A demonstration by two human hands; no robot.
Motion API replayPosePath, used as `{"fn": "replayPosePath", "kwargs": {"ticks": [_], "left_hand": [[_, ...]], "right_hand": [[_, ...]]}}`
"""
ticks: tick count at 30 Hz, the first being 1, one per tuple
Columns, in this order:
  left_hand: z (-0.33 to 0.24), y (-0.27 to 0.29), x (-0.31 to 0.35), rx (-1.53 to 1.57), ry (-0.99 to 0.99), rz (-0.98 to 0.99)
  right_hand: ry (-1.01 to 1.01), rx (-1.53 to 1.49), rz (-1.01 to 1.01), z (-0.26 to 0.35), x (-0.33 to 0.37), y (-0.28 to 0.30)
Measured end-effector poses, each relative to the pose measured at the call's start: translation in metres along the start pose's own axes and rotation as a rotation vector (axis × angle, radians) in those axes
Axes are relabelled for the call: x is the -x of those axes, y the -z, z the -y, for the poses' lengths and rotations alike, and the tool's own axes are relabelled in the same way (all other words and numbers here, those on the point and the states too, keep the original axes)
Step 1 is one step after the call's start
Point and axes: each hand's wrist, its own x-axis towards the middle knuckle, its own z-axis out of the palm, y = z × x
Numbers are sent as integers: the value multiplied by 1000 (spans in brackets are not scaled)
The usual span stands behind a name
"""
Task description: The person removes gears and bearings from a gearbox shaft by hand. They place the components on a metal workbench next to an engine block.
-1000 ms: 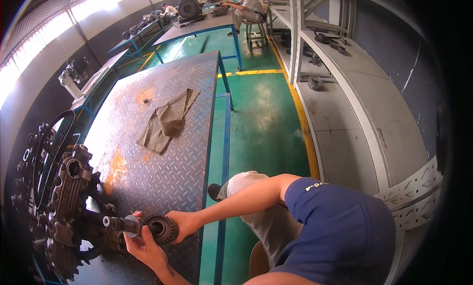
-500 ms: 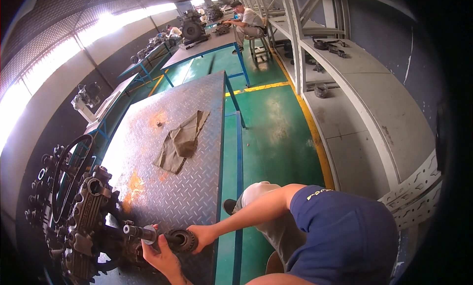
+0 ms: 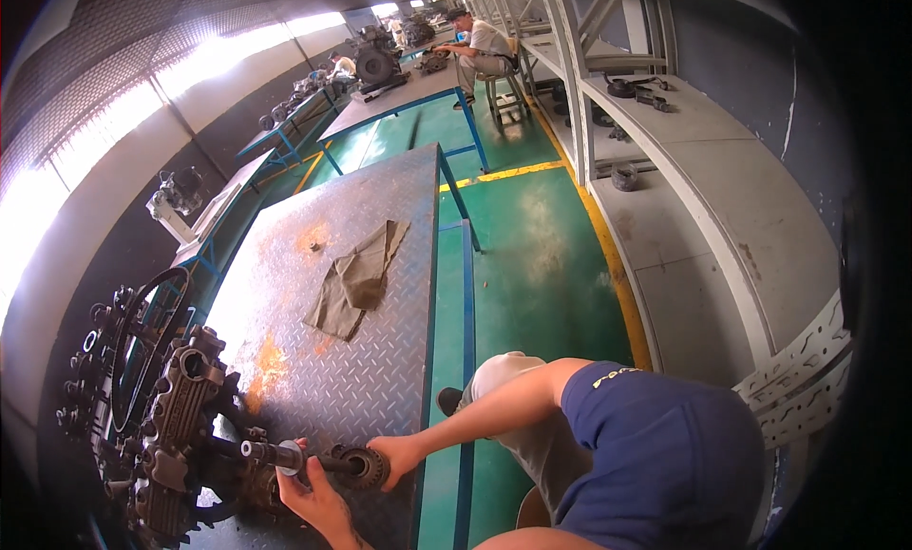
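A dark metal gear shaft (image 3: 334, 464) is held level over the near end of the table, close to the engine. Its bright silver stepped end (image 3: 270, 454) points left toward the engine, and a toothed gear (image 3: 364, 467) sits at its right end. My left hand (image 3: 313, 501) is closed round the silver collar, thumb up along the shaft. At the other end my right hand (image 3: 399, 458) grips the gear from the right side, its fingers partly behind the rim. A dark, greasy engine (image 3: 171, 455) with a ribbed cover and a belt stands just left of the shaft.
A brown cloth (image 3: 353, 289) and a small metal part (image 3: 315, 247) lie on the steel tread-plate table (image 3: 380, 379). Shelving (image 3: 693, 218) runs along the right. Farther off, a seated person (image 3: 484, 48) handles a part at another table (image 3: 399, 96).
The whole view has shifted slightly, so the table and engine sit a little farther right and lower. Both hands keep their hold on the gear shaft.
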Motion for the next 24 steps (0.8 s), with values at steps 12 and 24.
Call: {"fn": "replayPosePath", "kwargs": {"ticks": [12, 24], "left_hand": [[5, 5, -4, 79, -7, 6], [17, 12, -10, 308, 19, -27]], "right_hand": [[-58, 167, -93, 8, 5, -3], [-106, 367, -139, 6, 7, -3]]}}
